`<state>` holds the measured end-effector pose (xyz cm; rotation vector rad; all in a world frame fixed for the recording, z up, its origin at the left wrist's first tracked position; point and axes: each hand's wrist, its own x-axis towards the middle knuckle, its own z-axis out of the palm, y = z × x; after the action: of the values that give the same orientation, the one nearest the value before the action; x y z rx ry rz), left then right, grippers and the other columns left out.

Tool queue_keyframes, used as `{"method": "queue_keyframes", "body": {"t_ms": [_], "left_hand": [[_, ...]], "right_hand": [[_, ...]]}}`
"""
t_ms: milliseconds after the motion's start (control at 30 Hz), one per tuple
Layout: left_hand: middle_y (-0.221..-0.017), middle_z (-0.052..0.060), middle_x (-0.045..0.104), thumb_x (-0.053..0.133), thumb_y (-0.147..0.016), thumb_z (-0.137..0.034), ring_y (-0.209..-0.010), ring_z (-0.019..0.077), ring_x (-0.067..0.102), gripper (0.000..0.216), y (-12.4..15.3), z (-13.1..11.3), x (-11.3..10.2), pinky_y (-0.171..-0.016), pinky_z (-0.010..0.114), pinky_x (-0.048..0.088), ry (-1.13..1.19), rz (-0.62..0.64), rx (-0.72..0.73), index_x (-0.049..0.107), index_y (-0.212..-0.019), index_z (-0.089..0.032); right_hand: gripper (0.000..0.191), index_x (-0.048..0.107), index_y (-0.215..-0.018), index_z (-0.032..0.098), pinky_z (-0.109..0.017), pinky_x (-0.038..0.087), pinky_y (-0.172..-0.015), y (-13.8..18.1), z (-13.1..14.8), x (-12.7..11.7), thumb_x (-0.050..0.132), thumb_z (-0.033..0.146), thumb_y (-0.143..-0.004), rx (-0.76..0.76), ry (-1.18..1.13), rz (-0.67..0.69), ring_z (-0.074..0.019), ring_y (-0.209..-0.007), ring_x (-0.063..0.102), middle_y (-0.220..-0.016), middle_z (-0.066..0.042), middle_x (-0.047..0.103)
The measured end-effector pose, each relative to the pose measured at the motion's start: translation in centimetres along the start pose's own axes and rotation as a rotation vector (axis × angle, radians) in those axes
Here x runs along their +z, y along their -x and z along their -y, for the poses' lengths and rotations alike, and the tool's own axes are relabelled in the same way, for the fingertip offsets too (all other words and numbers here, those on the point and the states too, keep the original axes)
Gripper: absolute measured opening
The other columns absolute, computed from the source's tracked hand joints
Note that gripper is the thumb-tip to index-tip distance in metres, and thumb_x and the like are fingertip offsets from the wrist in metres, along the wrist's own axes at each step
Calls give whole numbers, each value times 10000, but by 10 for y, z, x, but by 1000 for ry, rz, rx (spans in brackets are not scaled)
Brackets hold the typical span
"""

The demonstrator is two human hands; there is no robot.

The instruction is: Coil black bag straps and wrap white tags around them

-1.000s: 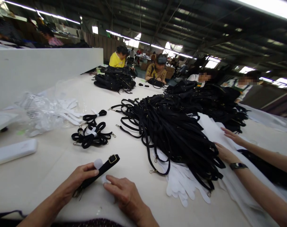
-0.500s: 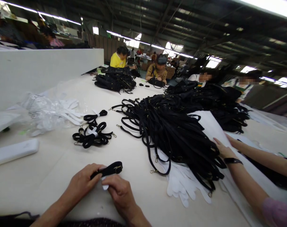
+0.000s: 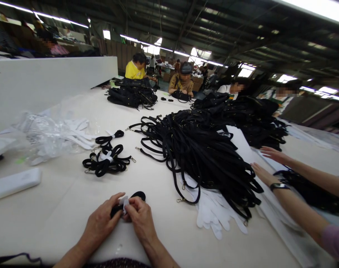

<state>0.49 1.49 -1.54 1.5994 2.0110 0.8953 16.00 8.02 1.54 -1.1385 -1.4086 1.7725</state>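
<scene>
My left hand grips a coiled black strap just above the near part of the table. A white strip is round the coil, and my right hand pinches it with thumb and forefinger. Part of the coil is hidden behind my fingers. Farther off lie several black strap bundles with white bands and metal clips. To the right spreads a big heap of loose black straps, partly over a fan of white strips.
At the left are a crumpled clear plastic bag, a white block-like object and a white partition. A co-worker's hands rest by white sheets at the right. Other people sit beyond black piles.
My right hand has moved up and closer to the left, bringing the white strip's end up over the coil. The co-worker's hands have shifted apart. The view has moved slightly.
</scene>
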Motion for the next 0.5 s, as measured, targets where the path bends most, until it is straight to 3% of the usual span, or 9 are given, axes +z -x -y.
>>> {"method": "queue_keyframes", "body": {"t_ms": [133, 300, 500], "left_hand": [[-1193, 15, 693, 501, -885, -292, -1086, 201, 671, 466, 0, -2, -2, -933, 360, 540, 13, 28, -10, 457, -1347, -337], [-1173, 13, 705, 522, -863, -280, -1058, 209, 679, 434, 2, -2, -2, -944, 354, 538, 1, -32, 48, 508, -1295, -322], [-1139, 14, 707, 516, -868, -276, -1033, 212, 687, 406, 2, -1, -1, -895, 360, 550, 1, 17, 5, 477, -1271, -316]], "right_hand": [[198, 689, -888, 147, -177, 460, -529, -6, 2, -1, 651, 313, -788, 61, 11, 17, -91, -532, 592, -648, 0, 668], [219, 657, -835, 143, -173, 448, -471, -11, 8, -2, 640, 353, -775, 208, 55, 55, -93, -487, 581, -597, 4, 651], [140, 643, -763, 153, -155, 393, -408, -18, 16, -7, 567, 270, -772, 281, 180, 133, -79, -412, 534, -553, 11, 638]]}}
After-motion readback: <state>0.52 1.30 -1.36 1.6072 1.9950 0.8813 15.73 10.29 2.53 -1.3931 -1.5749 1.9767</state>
